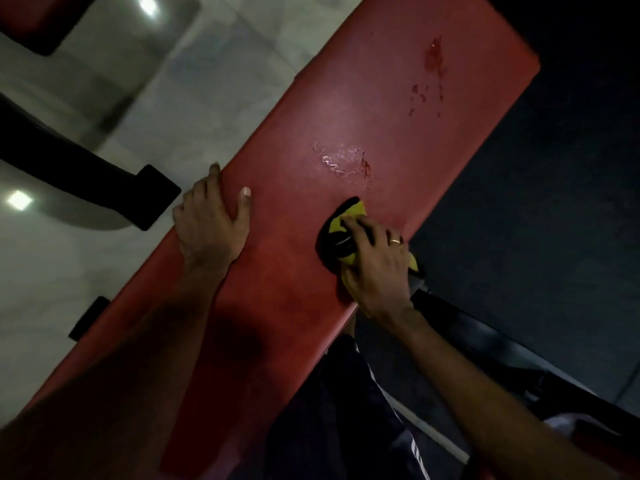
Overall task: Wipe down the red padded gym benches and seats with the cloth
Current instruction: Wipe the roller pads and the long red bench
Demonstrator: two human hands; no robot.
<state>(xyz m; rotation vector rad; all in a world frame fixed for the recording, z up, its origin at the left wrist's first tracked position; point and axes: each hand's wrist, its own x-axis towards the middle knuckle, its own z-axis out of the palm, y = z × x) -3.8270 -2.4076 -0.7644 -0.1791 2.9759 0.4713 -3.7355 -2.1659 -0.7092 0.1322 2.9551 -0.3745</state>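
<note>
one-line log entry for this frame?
phase: wiping | right hand: presses yellow cloth on red bench pad | left hand: braces pad edge | ahead: wet smear, dark spots

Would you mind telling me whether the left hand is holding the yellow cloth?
No, the left hand rests bare on the edge of the red bench pad, while the right hand presses the yellow cloth.

Cloth (349,220) partly under right hand (377,268)
</note>
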